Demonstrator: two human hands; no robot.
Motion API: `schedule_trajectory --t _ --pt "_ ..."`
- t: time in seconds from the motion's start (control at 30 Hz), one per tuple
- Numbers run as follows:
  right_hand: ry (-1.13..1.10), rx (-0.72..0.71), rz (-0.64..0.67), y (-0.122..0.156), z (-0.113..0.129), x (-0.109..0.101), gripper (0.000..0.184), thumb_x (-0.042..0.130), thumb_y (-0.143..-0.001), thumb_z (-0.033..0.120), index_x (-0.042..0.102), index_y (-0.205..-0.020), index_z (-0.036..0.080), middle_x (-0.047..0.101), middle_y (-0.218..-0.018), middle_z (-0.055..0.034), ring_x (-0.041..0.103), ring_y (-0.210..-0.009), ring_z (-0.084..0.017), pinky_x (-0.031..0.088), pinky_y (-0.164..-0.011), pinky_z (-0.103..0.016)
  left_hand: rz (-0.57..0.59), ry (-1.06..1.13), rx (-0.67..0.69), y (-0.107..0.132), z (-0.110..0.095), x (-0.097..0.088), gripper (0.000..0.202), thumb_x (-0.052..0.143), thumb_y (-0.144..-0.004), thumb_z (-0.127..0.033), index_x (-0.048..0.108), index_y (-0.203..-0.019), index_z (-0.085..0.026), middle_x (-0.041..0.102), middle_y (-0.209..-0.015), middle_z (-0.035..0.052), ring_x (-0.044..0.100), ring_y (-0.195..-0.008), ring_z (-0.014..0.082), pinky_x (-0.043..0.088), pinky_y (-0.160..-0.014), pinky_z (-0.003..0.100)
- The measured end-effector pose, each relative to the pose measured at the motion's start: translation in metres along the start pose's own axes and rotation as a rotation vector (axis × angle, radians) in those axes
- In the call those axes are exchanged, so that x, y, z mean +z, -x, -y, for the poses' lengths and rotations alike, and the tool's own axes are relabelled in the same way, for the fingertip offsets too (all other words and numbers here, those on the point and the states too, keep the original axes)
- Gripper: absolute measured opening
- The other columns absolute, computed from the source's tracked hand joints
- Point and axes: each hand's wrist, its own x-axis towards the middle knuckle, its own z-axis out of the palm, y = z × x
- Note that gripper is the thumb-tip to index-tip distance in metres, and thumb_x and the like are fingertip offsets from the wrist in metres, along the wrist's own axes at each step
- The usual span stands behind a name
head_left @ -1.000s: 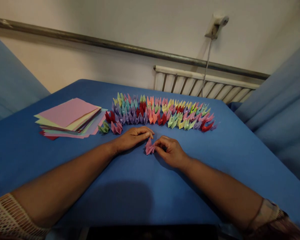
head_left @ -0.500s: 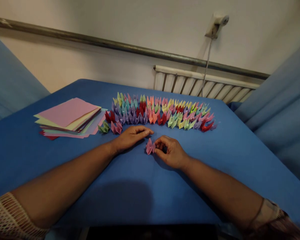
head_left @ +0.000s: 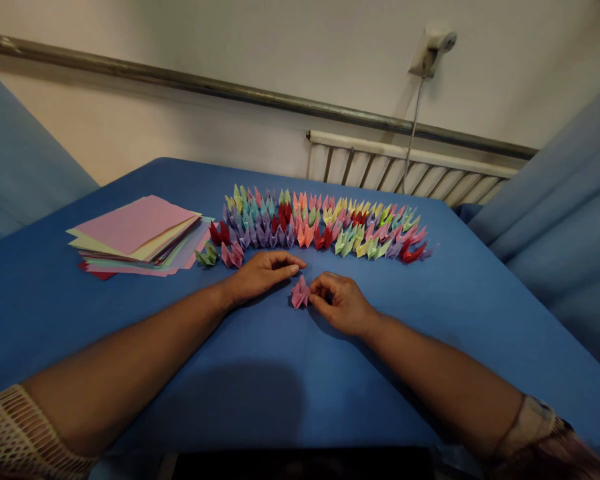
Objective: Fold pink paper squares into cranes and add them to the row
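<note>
Hands are apart from each other, with a folded pink paper figure (head_left: 301, 293) between them near the middle of the blue tabletop (head_left: 360, 393). Take that figure as the dial's centre, with twelve pointing straight away from the person. At three o'clock the right hand (head_left: 343, 303) has thumb and forefinger pinched at the figure's side. From nine, the left hand (head_left: 267, 272) reaches in, fingers loosely stretched, tips at twelve just past the figure's peak; whether they touch it I cannot tell.

Toward twelve, room is tight: a narrow blue strip parts the left fingertips from the front of the rows of coloured paper figures (head_left: 306, 233), which spread from about ten round to two. A further strip runs behind them to the far edge. Between nine and ten, a stack of coloured paper (head_left: 137, 227) has its right edge just beside a green figure (head_left: 207, 255). Open surface runs between the forearms down to the near edge at six, and broadly from two to four, out to the slanting right edge. A blue curtain (head_left: 555, 200) hangs beyond, between two and three.
</note>
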Motion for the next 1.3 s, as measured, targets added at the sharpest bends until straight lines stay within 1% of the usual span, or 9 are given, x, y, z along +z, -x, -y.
schedule_trajectory --t 0.13,0.27,0.33,0.43,0.53,0.67,0.77,0.93,1.3 --pt "0.003 0.005 -0.021 0.000 0.001 -0.001 0.007 0.060 -0.084 0.016 0.060 -0.078 0.020 0.059 -0.070 0.0028 0.052 -0.062 -0.010 0.041 -0.061 -0.024 -0.003 0.011 0.000 -0.001 0.001 0.000 0.034 0.069 -0.080 -0.044 0.071 -0.100 -0.015 0.072 -0.105 0.0082 0.065 -0.100 0.0215 0.048 -0.097 0.041" --pt "0.017 0.048 -0.104 -0.001 0.001 -0.001 0.008 0.059 -0.084 0.019 0.059 -0.076 0.020 0.060 -0.070 0.0020 0.053 -0.060 -0.011 0.042 -0.059 -0.024 -0.040 0.029 0.022 0.001 -0.001 0.000 0.031 0.069 -0.080 -0.043 0.070 -0.094 -0.015 0.071 -0.106 0.0087 0.064 -0.101 0.0220 0.048 -0.097 0.041" --pt "0.017 0.074 -0.148 -0.002 0.000 0.000 0.009 0.059 -0.084 0.021 0.058 -0.075 0.020 0.060 -0.069 0.0019 0.054 -0.060 -0.011 0.043 -0.058 -0.024 -0.062 0.011 0.056 0.003 -0.003 0.001 0.027 0.070 -0.080 -0.041 0.069 -0.088 -0.015 0.069 -0.108 0.0093 0.064 -0.103 0.0222 0.047 -0.097 0.040" --pt "0.018 0.107 -0.169 -0.003 -0.003 0.001 0.009 0.058 -0.084 0.022 0.057 -0.075 0.021 0.060 -0.067 0.0020 0.054 -0.059 -0.012 0.043 -0.057 -0.024 -0.040 -0.112 0.143 0.007 -0.009 0.005 0.023 0.071 -0.078 -0.038 0.068 -0.084 -0.016 0.067 -0.110 0.0087 0.062 -0.106 0.0228 0.046 -0.098 0.039" --pt "0.025 0.120 -0.163 -0.003 -0.004 0.002 0.009 0.059 -0.084 0.023 0.058 -0.076 0.021 0.062 -0.069 0.0013 0.056 -0.060 -0.012 0.044 -0.058 -0.024 -0.027 -0.227 0.207 0.010 -0.013 0.011 0.018 0.071 -0.078 -0.035 0.068 -0.086 -0.018 0.067 -0.110 0.0070 0.062 -0.106 0.0225 0.045 -0.099 0.038" --pt "0.028 0.124 -0.134 -0.002 -0.004 0.003 0.009 0.059 -0.085 0.022 0.059 -0.076 0.021 0.062 -0.069 0.0008 0.056 -0.060 -0.012 0.044 -0.058 -0.024 -0.051 -0.269 0.225 0.010 -0.013 0.014 0.016 0.064 -0.084 -0.033 0.068 -0.080 -0.018 0.068 -0.107 0.0057 0.063 -0.101 0.0203 0.046 -0.097 0.036" --pt "0.014 0.127 -0.112 -0.001 -0.003 0.003 0.008 0.058 -0.085 0.023 0.060 -0.078 0.021 0.063 -0.071 0.0005 0.057 -0.062 -0.013 0.045 -0.058 -0.024 -0.047 -0.268 0.224 0.009 -0.010 0.012 0.020 0.061 -0.087 -0.033 0.070 -0.077 -0.018 0.068 -0.105 0.0057 0.063 -0.099 0.0196 0.046 -0.097 0.035" --pt "0.000 0.135 -0.091 -0.001 -0.002 0.002 0.008 0.057 -0.085 0.021 0.060 -0.077 0.021 0.063 -0.071 0.0005 0.056 -0.062 -0.012 0.044 -0.059 -0.024 -0.020 -0.264 0.211 0.009 -0.009 0.010 0.022 0.060 -0.088 -0.034 0.070 -0.076 -0.018 0.068 -0.105 0.0058 0.063 -0.103 0.0201 0.045 -0.098 0.035" --pt "0.063 0.092 -0.053 -0.001 -0.003 0.000 0.008 0.056 -0.083 0.019 0.059 -0.075 0.019 0.055 -0.066 0.0028 0.050 -0.058 -0.011 0.038 -0.057 -0.023 -0.007 -0.257 0.234 0.008 -0.012 0.008 0.019 0.063 -0.085 -0.032 0.071 -0.075 -0.018 0.070 -0.102 0.0066 0.065 -0.100 0.0204 0.047 -0.096 0.035"
